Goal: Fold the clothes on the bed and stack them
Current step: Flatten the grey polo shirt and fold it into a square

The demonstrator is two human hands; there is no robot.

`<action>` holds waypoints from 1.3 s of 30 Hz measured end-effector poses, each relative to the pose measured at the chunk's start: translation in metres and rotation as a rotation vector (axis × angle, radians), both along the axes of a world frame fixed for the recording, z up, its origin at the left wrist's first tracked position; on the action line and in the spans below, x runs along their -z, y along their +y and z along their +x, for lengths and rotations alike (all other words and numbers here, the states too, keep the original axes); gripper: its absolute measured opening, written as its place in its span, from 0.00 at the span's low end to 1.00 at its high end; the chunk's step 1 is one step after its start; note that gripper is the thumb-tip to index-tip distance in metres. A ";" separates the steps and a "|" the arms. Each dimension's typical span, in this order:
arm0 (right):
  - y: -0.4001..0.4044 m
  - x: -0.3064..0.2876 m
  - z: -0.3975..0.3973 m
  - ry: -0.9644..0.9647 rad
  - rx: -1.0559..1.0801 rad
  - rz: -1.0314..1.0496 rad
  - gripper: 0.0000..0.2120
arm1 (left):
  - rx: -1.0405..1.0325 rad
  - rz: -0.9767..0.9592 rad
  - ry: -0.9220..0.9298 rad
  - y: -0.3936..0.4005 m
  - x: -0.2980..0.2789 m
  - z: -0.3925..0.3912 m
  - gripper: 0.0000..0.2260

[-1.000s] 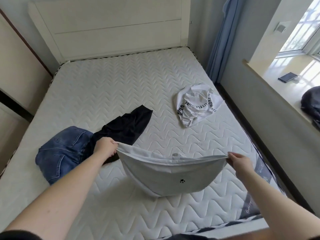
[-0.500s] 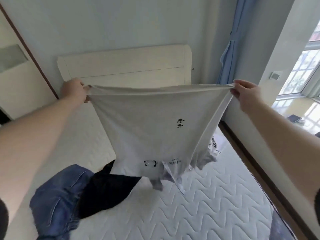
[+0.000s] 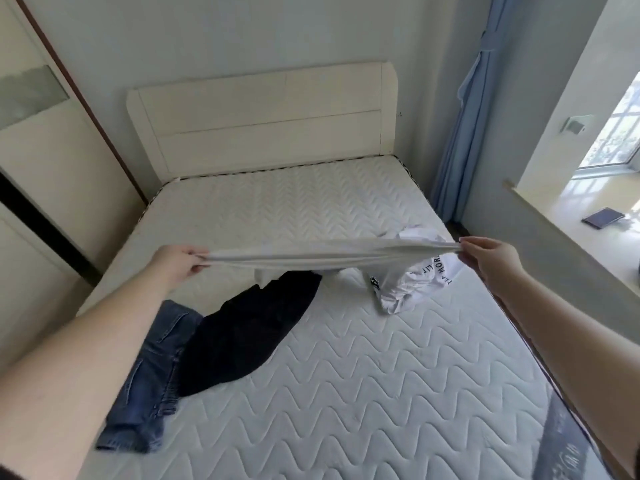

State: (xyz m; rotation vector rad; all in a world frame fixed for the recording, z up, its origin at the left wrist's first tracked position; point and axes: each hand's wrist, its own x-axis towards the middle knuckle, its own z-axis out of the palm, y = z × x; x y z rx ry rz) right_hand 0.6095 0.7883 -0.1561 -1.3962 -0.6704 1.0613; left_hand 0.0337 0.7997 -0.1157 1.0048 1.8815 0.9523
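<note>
From the head view I count two hands and four garments. The left hand grips one end of a light grey garment, fingers curled round the bunched cloth; the right hand pinches the opposite end between thumb and fingers. The garment is stretched nearly flat and edge-on between the two hands, held in the air above the middle of the mattress, so I see it only as a thin band; a small fold of it hangs below the band near the centre. Whether it is a shirt or another item I cannot tell at this angle. Three garments lie on the mattress. One pair of blue jeans lies crumpled at the left edge, partly behind the left forearm. One black garment lies beside the jeans and overlaps their right side, running diagonally toward the centre of the bed. One white garment with black lettering lies bunched near the right edge, partly hidden behind the stretched grey cloth. None of the three lies folded, and I see no stack. Around the bed I count one cream headboard against the far wall, one blue curtain at the right corner, one wardrobe along the left side, and one dark flat object on the window ledge, too small to identify.
</note>
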 end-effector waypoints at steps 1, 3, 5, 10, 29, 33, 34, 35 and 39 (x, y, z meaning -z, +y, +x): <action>-0.014 0.023 -0.001 0.000 -0.003 -0.039 0.05 | -0.026 -0.031 -0.026 -0.017 0.027 0.001 0.13; -0.045 0.067 -0.004 0.014 -0.012 -0.122 0.05 | -0.077 -0.090 -0.079 -0.054 0.079 0.005 0.12; -0.080 0.109 -0.006 0.021 -0.014 -0.213 0.05 | -0.102 -0.153 -0.090 -0.096 0.128 0.008 0.12; -0.169 0.204 -0.002 -0.003 -0.039 -0.440 0.06 | -0.102 -0.294 -0.053 -0.194 0.224 0.017 0.12; -0.397 0.327 -0.015 -0.244 -0.009 -0.755 0.11 | 0.064 -0.452 0.139 -0.418 0.358 -0.004 0.13; -0.420 0.353 -0.011 -0.299 -0.003 -0.761 0.12 | 0.119 -0.441 0.181 -0.442 0.388 -0.011 0.11; -0.424 0.360 -0.012 -0.312 0.000 -0.766 0.12 | 0.128 -0.434 0.187 -0.447 0.398 -0.012 0.10; -0.427 0.366 -0.014 -0.326 -0.005 -0.768 0.12 | 0.136 -0.427 0.192 -0.450 0.407 -0.012 0.10; -0.439 0.394 -0.021 -0.420 -0.046 -0.847 0.14 | 0.182 -0.457 0.124 -0.462 0.444 -0.010 0.09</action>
